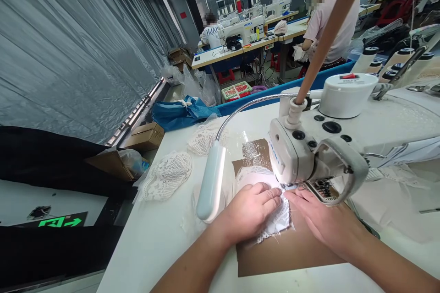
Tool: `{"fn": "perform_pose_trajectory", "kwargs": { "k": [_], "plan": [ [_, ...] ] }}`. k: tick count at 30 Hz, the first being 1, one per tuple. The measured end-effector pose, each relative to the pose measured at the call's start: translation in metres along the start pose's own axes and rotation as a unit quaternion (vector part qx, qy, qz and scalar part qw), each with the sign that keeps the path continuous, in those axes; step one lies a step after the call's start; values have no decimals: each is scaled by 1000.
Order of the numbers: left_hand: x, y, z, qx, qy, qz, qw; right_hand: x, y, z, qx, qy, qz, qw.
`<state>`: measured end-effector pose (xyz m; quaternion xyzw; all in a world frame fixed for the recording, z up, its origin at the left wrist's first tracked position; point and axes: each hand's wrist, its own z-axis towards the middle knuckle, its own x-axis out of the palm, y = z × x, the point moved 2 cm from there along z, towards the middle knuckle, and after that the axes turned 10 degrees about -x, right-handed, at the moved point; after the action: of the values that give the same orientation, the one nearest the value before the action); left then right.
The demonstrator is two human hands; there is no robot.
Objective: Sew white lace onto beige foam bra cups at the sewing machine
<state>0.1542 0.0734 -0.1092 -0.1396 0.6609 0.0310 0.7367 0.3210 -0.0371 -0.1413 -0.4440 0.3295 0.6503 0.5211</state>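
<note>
A white lace-covered, cup-shaped fabric piece (280, 219) lies under the head of a white sewing machine (292, 146), its lower edge showing loose threads. My left hand (252, 208) rests flat on it, fingers stretched toward the presser foot (288, 187). My right hand (323, 219) lies on the other side of the foot, fingers straight and close together, the tips touching the piece's right edge. Part of the lace is hidden beneath my left hand. A brown plate (288, 256) lies under the work.
Left of a grey-white lamp (211, 183) on a bendy metal neck lie lace cups (168, 176). A brown pole (330, 41) rises from the machine. Thread cones (366, 59) stand at right. Behind a blue cloth edge, co-workers (338, 23) sit at other machines (245, 32).
</note>
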Motion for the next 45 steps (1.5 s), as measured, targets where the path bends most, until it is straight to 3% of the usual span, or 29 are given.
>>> {"fn": "perform_pose_trajectory", "kwargs": {
  "k": [3,10,23,37,45],
  "plan": [
    [-1,0,1,-6,-5,-2,1000,-1,-1,-3,-1,-16,8,1000],
    [-2,-1,4,-6,-14,-7,1000,-9,2,-9,-97,1,133,986],
    [-2,-1,5,-3,3,-7,1000,-7,2,-12,-83,9,182,980],
    [-4,-1,8,-54,-14,2,998,-5,0,-9,-57,-15,32,998],
    [-3,2,7,-70,-22,12,997,-8,0,-7,-53,-1,29,998]
  ]
}}
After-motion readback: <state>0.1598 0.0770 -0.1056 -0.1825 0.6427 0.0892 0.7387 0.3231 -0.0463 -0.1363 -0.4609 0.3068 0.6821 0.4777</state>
